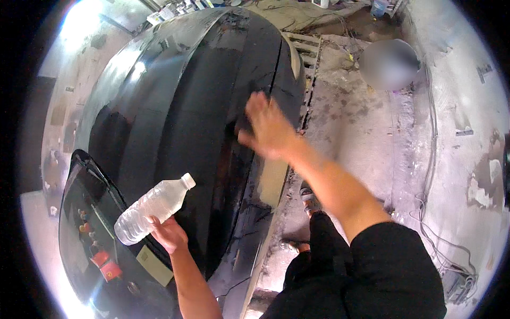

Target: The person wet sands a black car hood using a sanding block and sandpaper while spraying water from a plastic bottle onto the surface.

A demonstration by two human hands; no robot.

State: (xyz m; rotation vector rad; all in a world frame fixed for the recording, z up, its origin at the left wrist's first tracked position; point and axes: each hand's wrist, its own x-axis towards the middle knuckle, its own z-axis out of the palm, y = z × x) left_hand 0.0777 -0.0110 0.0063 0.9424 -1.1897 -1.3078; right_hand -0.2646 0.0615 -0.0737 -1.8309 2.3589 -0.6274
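A clear plastic bottle with a white cap (155,206) lies tilted in the grip of my left hand (170,234), above the lower left part of the dark car hood (191,85) by the windscreen. My right hand (268,127) is spread, slightly smeared by motion, on or just over the hood near its right edge; I cannot tell whether it touches. A tan patch (273,181) shows on the bodywork below that hand.
The windscreen (79,202) has small figures and a red item behind it. At the right are the stained floor (345,122), a wall (467,159) and loose cables (433,244). A slotted grate (309,49) runs beside the car. A blurred round area sits at upper right.
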